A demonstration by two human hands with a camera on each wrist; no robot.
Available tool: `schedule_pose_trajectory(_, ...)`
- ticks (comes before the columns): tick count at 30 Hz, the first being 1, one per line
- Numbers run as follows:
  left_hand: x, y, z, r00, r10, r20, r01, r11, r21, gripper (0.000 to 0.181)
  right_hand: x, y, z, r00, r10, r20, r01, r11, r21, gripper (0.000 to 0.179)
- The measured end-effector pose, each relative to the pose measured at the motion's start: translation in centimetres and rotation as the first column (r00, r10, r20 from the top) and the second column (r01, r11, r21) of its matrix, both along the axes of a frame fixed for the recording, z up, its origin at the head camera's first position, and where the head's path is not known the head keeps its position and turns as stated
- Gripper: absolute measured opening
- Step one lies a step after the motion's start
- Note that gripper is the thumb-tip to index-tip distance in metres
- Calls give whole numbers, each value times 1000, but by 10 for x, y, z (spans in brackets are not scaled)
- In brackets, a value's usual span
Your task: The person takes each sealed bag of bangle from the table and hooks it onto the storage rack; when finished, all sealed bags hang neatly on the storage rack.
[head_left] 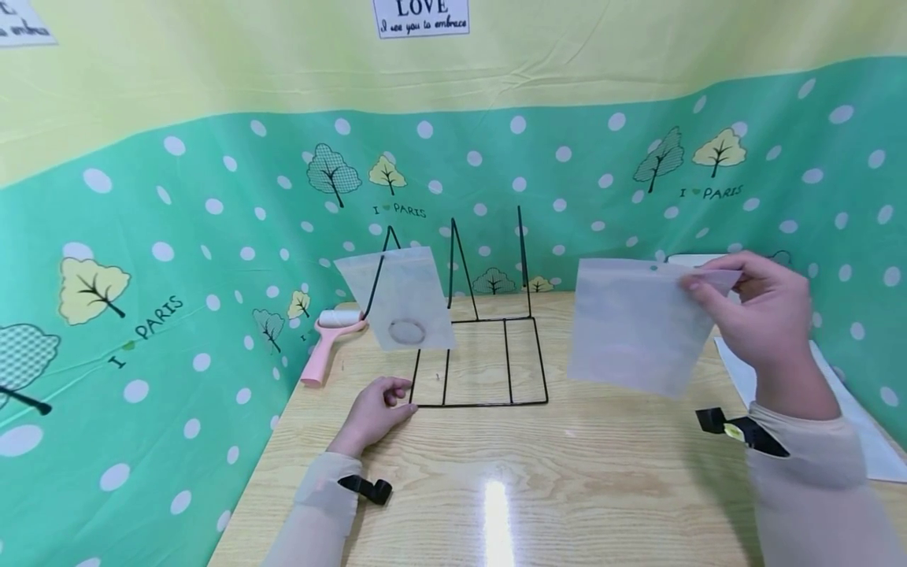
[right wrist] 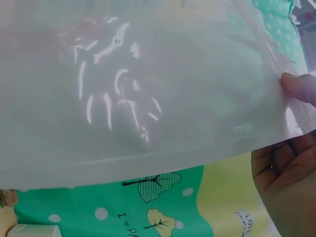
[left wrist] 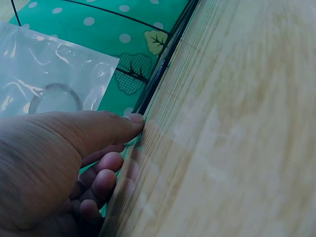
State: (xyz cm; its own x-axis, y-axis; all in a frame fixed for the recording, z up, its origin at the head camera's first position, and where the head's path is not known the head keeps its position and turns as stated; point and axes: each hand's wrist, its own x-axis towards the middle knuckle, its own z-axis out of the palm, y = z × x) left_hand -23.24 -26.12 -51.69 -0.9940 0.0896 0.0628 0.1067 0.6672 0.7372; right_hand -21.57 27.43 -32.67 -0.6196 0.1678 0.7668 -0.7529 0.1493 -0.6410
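Observation:
A black wire rack [head_left: 478,405] with upright bent wires stands on the wooden table. At its front left corner my left hand [head_left: 375,409] grips the wire, thumb [left wrist: 121,127] on the front bar and the other fingers curled at the side. One translucent zip bag [head_left: 411,295] hangs on the rack's left upright, with a ring-shaped item [head_left: 407,331] inside. To the right of the rack, my right hand [head_left: 761,311] pinches a second translucent zip bag [head_left: 634,331] by its top right corner and holds it up. In the right wrist view this bag covers much of the scene.
A pink-handled lint roller [head_left: 322,354] lies left of the rack. White flat sheets [head_left: 860,429] lie at the right edge, and a white object [head_left: 690,259] sits behind the right hand. A patterned green and yellow cloth [head_left: 212,205] walls the table's back and sides.

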Motion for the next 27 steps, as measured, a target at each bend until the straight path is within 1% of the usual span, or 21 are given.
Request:
schedule_pose_trajectory(3,1,1,1,1000,0,2,0,1000,6,39,2,-6,2,998,62,-10,-63,996,-57,11)
schedule_pose_trajectory(5,2,1,1,1000,2,2,-2,1000,9,39,4,-11,3,995,92,-24,-94,993,-65,10)
schedule_pose_trajectory(7,2,1,1,1000,3,1,-3,1000,10,39,6,-14,5,996,81,-30,-82,996,-37,9)
schedule_pose_trajectory(11,3,2,2,1000,5,-2,-5,1000,11,39,7,-18,5,1000,5,-12,-4,999,53,9)
schedule_pose_trajectory(13,3,2,2,1000,5,-2,-4,1000,11,39,7,-19,4,1000,-17,-7,18,996,85,9)
schedule_pose_trajectory(18,3,2,1,1000,5,-2,-5,1000,11,39,10,-27,5,1000,-14,1,14,996,91,9)
schedule_pose_trajectory(20,3,2,1,1000,8,-2,-8,1000,10,39,10,-29,5,1000,-26,9,25,994,104,9)
schedule_pose_trajectory(23,3,2,1,1000,8,-2,-8,1000,11,39,9,-30,4,998,-69,9,67,986,156,8)
schedule_pose_trajectory(25,3,2,2,1000,6,-2,-6,1000,11,39,7,-30,2,996,-84,8,81,981,176,8)
schedule_pose_trajectory(27,2,1,1,1000,1,-4,-1,1000,10,39,6,-32,2,997,-82,3,80,980,183,8)
